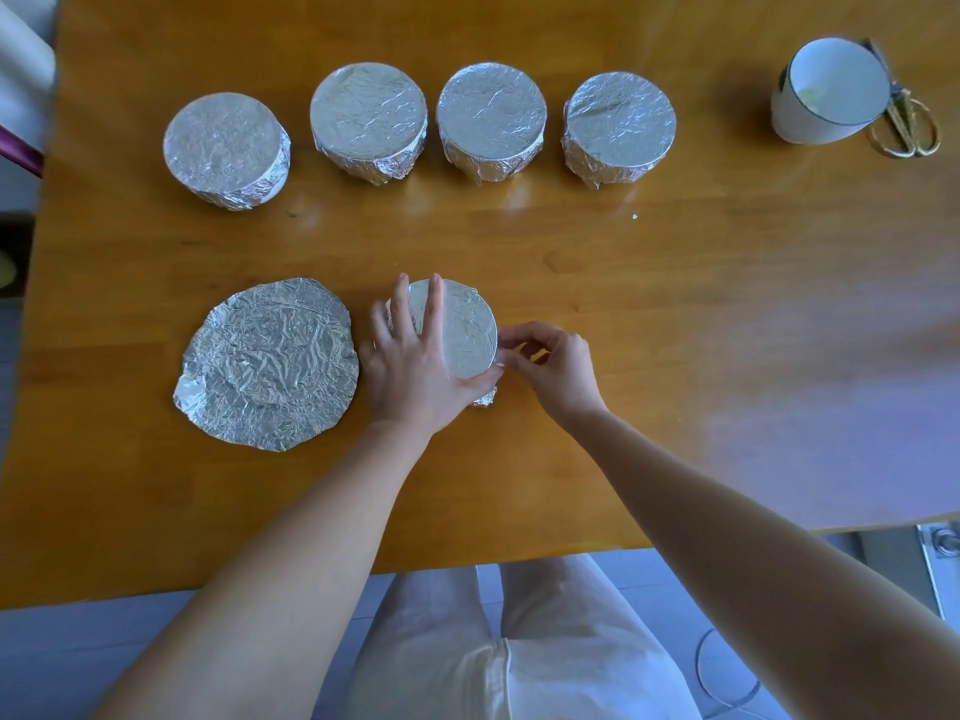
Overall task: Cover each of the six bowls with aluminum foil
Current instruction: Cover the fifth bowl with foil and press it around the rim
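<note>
At lower centre, the left hand point(410, 366) presses flat on the foil-covered bowl point(465, 330). The right hand point(550, 366) pinches the foil point(485, 399) at its rim. The sheet looks thin, light and tear-prone, so gentle edge crimping seems best.

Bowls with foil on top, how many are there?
5. Back row, left to right: first bowl, second bowl, third bowl, fourth bowl. The front bowl is under the left hand. None seems hidden.

Gold scissors point(903, 116) lie on the far-right wooden table point(675, 356).
</note>
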The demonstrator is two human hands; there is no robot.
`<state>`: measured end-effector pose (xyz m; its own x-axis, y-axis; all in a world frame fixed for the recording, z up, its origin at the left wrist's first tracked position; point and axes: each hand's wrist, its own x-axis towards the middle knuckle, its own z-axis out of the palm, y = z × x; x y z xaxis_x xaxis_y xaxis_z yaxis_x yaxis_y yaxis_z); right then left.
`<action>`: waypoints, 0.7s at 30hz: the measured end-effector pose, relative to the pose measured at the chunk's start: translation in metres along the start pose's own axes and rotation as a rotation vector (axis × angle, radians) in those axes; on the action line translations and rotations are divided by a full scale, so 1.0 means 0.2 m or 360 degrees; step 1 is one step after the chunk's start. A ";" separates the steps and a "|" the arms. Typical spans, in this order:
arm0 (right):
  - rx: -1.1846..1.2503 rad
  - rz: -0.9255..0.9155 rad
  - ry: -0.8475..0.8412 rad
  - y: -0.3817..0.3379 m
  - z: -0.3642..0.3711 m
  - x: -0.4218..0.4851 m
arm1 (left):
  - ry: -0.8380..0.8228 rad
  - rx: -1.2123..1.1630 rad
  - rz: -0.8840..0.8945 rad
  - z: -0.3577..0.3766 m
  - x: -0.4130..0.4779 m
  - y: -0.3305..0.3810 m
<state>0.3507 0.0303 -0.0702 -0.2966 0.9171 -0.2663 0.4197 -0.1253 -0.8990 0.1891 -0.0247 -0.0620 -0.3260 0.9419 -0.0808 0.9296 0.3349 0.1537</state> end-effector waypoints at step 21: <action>0.0111 0.0352 0.0076 -0.01 0.08 0.06 | -0.0056 0.0023 -0.0032 -0.01 0.00 0.01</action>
<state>0.3320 0.0351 -0.0774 -0.1628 0.8811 -0.4441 0.4090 -0.3493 -0.8430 0.1912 -0.0242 -0.0604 -0.3383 0.9335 -0.1184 0.9255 0.3529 0.1374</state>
